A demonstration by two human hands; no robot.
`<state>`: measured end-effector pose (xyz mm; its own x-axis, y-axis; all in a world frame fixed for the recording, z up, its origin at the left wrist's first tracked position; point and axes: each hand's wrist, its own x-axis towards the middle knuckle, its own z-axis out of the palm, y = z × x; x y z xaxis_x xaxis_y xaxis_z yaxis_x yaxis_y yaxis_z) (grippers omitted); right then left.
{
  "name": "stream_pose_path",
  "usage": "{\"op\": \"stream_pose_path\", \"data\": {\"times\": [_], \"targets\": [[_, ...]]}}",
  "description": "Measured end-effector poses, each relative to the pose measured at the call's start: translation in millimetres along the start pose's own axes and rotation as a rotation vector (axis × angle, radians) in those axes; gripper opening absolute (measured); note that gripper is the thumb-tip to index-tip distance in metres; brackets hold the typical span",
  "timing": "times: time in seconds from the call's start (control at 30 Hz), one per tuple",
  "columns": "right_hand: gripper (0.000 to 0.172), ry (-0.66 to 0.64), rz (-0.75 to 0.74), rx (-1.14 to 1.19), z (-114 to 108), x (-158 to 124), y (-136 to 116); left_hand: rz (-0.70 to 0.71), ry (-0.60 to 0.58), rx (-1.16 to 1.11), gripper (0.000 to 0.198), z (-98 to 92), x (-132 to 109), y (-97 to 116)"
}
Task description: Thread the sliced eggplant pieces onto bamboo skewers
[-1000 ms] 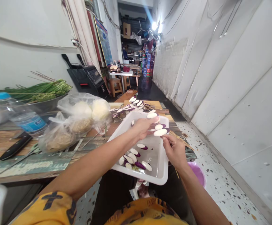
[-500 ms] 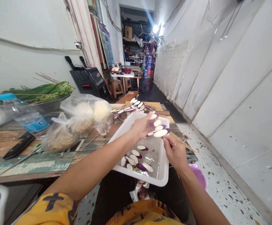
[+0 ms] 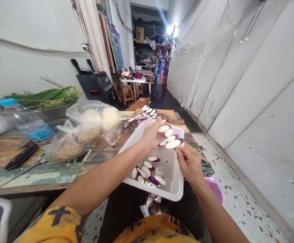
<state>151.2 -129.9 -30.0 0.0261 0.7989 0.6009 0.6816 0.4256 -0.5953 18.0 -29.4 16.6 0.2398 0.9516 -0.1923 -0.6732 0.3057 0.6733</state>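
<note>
My right hand [image 3: 189, 164] is closed on the lower end of a thin wooden skewer that carries several oval eggplant slices [image 3: 171, 139], white with purple rims. Up at the far end of that row, my left hand [image 3: 152, 135] pinches the topmost eggplant slice [image 3: 163, 129] between its fingers. Both hands hover over a white plastic tray [image 3: 177, 189] on my lap. Water and several loose eggplant slices [image 3: 147, 170] lie in the tray.
Finished eggplant skewers [image 3: 143, 114] lie on the wooden table [image 3: 35, 168] beyond the tray. Bagged noodles [image 3: 68, 145], a water bottle [image 3: 27, 123], a black-handled knife [image 3: 20, 157] and a bowl of greens [image 3: 45, 98] stand left. A pink bucket [image 3: 214, 187] sits on the floor at right.
My left hand has shifted slightly along the skewer's upper end, working the top slice. The right hand has kept its hold on the skewer almost in place.
</note>
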Motion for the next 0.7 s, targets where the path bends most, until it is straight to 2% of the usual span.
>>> {"op": "stream_pose_path", "data": {"times": [0.1,0.3,0.7], "targets": [[0.020,-0.011,0.011,0.018,-0.5,-0.6,-0.3,0.066,0.008,0.013,0.019,0.8,-0.4,2.3],[0.020,-0.019,0.005,0.009,-1.3,-2.8,-1.2,0.005,-0.018,0.066,0.019,2.3,-3.4,3.3],[0.020,-0.024,0.018,-0.058,-4.1,-3.2,-0.5,-0.014,-0.005,0.251,0.007,-2.1,-0.1,5.5]]}}
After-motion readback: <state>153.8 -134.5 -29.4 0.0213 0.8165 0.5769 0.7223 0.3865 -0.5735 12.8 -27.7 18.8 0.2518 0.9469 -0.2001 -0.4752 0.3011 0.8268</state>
